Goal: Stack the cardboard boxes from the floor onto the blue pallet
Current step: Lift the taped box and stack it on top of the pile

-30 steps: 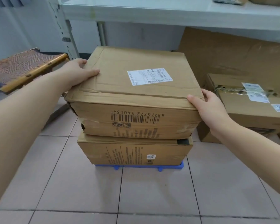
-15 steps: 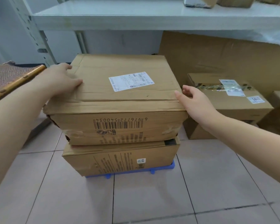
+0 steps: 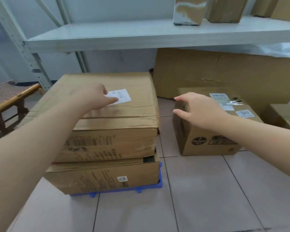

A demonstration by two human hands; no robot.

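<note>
Two flat cardboard boxes are stacked on the blue pallet (image 3: pixel 159 183). The top box (image 3: pixel 127 114) carries a white label; the bottom box (image 3: pixel 107 174) lies under it. My left hand (image 3: pixel 94 97) hovers over the top box near the label, fingers loosely apart, holding nothing. A smaller cardboard box (image 3: pixel 208 143) with a round logo stands on the floor to the right. My right hand (image 3: pixel 197 109) is open above that box's left top edge, gripping nothing.
A big flat cardboard sheet (image 3: pixel 224 72) leans on the wall behind. Another box (image 3: pixel 285 114) sits at far right. A grey shelf (image 3: pixel 141 36) overhangs, holding several boxes. A wooden stool (image 3: pixel 12 97) stands at left. Tiled floor lies in front.
Both hands have let go of the top box, which now rests on the stack. My right hand moved right over the smaller floor box; my left hand moved across the top box's lid.
</note>
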